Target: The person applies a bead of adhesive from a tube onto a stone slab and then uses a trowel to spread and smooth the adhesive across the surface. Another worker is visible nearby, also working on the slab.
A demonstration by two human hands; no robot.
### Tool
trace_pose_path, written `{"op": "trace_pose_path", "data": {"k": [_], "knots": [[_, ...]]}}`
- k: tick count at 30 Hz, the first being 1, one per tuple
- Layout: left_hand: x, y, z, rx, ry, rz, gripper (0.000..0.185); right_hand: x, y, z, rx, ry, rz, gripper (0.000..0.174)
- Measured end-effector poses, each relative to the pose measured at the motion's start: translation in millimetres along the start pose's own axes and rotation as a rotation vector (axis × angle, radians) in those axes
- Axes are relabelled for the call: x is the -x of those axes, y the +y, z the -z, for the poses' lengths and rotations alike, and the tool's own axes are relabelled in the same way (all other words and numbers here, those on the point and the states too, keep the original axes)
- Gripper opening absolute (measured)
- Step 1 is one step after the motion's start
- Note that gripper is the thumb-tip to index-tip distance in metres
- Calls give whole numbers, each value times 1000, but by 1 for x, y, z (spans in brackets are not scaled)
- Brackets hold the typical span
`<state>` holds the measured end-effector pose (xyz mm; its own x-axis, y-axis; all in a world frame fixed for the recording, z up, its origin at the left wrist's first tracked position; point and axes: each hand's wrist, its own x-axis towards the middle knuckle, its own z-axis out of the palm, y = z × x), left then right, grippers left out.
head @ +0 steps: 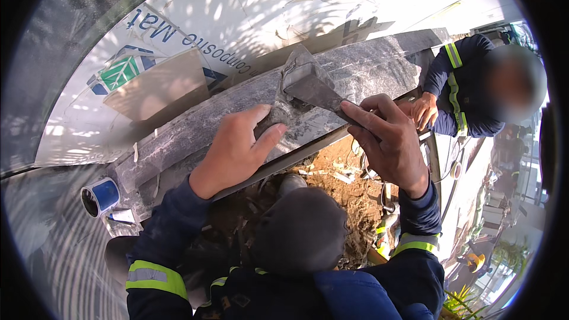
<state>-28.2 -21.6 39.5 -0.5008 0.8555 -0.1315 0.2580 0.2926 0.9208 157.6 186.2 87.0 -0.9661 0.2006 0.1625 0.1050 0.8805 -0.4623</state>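
Observation:
My right hand (389,138) grips the handle of a putty knife (315,91). Its flat metal blade points up and left and lies against a second tool, a trowel or scraper (302,60) smeared with grey paste. My left hand (240,146) pinches the dark, paste-coated handle end of that second tool between thumb and fingers. Wet-looking grey paste (284,109) clings around the place where the two tools meet. Both tools are above a long grey stone slab (378,64); whether they touch it I cannot tell.
A co-worker (462,84) leans at the slab's right end, hands close together. A blue and white can (106,195) stands at lower left. Behind the slab are a brown board piece (160,84) and white sheeting (262,4) with writing. Brown soil (338,160) with debris lies below the slab.

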Motion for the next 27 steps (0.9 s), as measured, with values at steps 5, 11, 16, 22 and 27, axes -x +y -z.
{"op": "trace_pose_path", "data": {"k": [5, 11, 16, 22, 27], "knots": [[-2, 2, 2, 58, 35, -23, 34, 16, 9, 10, -366, 142, -244, 38], [-1, 2, -4, 65, 76, -125, 33, 49, 14, -26, -1157, 54, -628, 46], [3, -6, -8, -93, 135, -362, 40, 36, 24, -42, -1283, 111, -561, 46], [9, 2, 7, -182, 102, -377, 42, -16, 70, 17, -826, -177, -362, 39], [12, 11, 9, -251, 21, -243, 46, -76, 86, 69, -516, -469, -109, 38]]}}
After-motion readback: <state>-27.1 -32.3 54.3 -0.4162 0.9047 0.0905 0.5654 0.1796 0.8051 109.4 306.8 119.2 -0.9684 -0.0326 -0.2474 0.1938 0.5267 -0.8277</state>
